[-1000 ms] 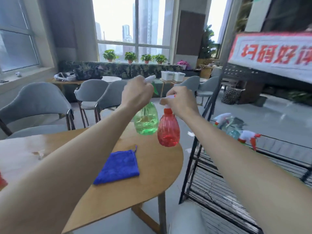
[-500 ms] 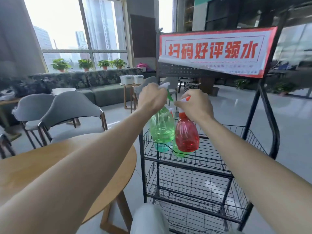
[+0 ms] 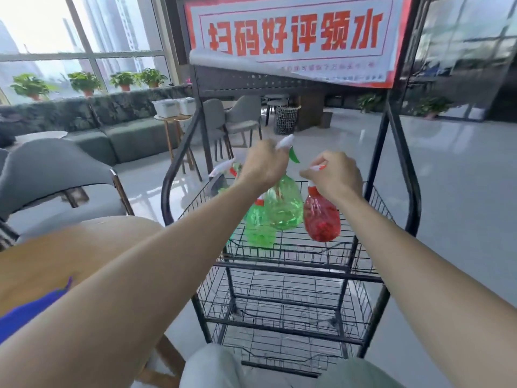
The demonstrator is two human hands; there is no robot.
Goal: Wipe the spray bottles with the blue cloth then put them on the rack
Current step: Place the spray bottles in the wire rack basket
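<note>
Standing in front of the person is a black wire rack (image 3: 291, 278) with three basket shelves, a red-and-white sign (image 3: 293, 35) fixed across its top. To the left lies the rounded wooden tabletop (image 3: 70, 253), and at its near edge a corner of the blue cloth (image 3: 25, 312) shows beneath the left forearm. Both arms reach forward over the rack's top basket. The left hand (image 3: 265, 166) has its fingers (image 3: 275, 152) curled tight around the white spray head of a green spray bottle (image 3: 284, 207), which hangs over the basket, apparently clear of the wire floor. The right hand (image 3: 337, 175) has its fingers closed the same way around the head of a red spray bottle (image 3: 321, 218), hanging just beside the green one at about the same height. Already in the top basket, behind and left of the held pair, stands another green bottle (image 3: 258, 226) with a red collar, and farther left a white-and-red spray head (image 3: 223, 168) of one more bottle shows, its body mostly hidden by the left arm.
</note>
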